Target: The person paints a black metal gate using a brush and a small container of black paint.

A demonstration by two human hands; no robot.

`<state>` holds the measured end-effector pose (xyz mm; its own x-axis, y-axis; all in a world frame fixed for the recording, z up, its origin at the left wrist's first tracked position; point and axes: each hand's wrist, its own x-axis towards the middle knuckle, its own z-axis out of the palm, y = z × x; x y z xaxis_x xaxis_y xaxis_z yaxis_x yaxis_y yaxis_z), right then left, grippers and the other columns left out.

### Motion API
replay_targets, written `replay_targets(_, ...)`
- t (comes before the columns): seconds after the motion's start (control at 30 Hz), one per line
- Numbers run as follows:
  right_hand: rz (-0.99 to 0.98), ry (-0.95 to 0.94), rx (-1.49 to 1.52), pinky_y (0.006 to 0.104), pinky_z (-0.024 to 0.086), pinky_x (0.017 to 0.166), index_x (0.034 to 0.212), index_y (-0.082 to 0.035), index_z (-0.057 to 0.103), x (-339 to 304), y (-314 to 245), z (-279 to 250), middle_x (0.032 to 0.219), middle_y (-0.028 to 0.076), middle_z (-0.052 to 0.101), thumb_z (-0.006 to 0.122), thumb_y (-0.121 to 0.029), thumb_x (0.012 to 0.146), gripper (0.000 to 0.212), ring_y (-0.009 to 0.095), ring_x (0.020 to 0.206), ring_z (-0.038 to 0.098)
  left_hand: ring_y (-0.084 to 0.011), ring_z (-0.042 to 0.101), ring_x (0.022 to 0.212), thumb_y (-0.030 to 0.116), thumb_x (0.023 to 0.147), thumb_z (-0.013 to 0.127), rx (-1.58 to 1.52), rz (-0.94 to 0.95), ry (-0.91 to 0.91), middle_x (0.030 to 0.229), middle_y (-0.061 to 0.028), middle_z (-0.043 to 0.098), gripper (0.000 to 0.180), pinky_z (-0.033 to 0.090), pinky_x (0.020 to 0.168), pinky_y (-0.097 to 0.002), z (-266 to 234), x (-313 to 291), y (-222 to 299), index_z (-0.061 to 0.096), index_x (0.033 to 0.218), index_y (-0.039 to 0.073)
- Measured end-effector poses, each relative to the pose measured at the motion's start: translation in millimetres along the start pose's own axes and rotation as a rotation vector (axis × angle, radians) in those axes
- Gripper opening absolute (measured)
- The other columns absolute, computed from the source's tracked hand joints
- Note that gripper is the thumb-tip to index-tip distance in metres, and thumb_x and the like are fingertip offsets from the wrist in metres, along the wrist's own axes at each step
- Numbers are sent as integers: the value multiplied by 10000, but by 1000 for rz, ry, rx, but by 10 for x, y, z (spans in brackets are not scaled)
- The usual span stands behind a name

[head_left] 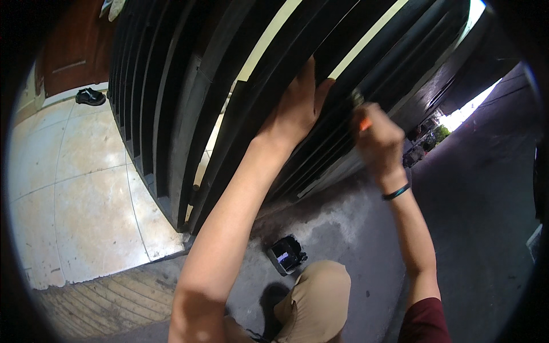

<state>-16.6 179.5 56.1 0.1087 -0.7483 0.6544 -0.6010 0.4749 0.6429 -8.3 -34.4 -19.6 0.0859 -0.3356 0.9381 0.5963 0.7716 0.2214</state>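
A tall gate of black slats (183, 120) fills the upper middle, and it stands partly open beside a tiled floor. My left hand (294, 111) is closed against one of its slats, the thumb apart on the right and some fingers hidden behind the dark edge. To the right, my right hand (378, 134) is closed around a small paintbrush (364, 122) with an orange handle, its head up close to the slats. Motion blurs that hand and the brush tip. On the ground below sits a black, open-topped container (287, 254), its inside dark and shiny.
Pale tiles (91, 183) lie behind the gate on the left, with a black sandal (91, 96) near a brown door (80, 48). A ridged concrete ramp (108, 306) borders the tiles. My bent knee (320, 297) is beside the container. Grey pavement (457, 228) stretches right.
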Motion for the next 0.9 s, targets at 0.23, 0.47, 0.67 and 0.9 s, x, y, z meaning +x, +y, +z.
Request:
replay_targets(0.23, 48, -260, 366, 425, 604, 637, 998, -62, 643, -458, -542, 208, 833, 157, 698, 820, -61, 883, 211, 367, 762, 746, -590, 609, 1303, 173, 1113, 660, 21, -30, -39, 1388, -409, 603, 525, 563, 1063, -540, -11, -7, 25, 439, 1506, -95)
replay_targets(0.47, 179, 34, 136, 349, 618, 682, 1077, -27, 726, 315, 399, -183, 868, 168, 751, 754, -24, 984, 97, 302, 772, 786, -572, 619, 1305, 166, 1110, 664, 47, -50, -38, 1379, -400, 621, 519, 562, 1077, -534, -28, -8, 40, 453, 1507, -93)
replay_targets(0.67, -359, -275, 75, 354, 590, 617, 1071, -45, 640, -324, -352, -96, 812, 88, 602, 671, -84, 918, 161, 238, 710, 684, -564, 642, 1261, 165, 1101, 678, 16, -38, -21, 1347, -387, 639, 524, 577, 1033, -531, -52, 16, 58, 460, 1500, -93)
replay_targets(0.9, 232, -183, 395, 395, 642, 753, 1093, -46, 715, -269, -1, -199, 964, 205, 761, 771, 25, 951, 169, 373, 866, 791, -541, 682, 1204, 196, 1109, 674, 111, -24, -43, 1287, -361, 655, 520, 608, 990, -505, -30, -24, 13, 465, 1498, -77)
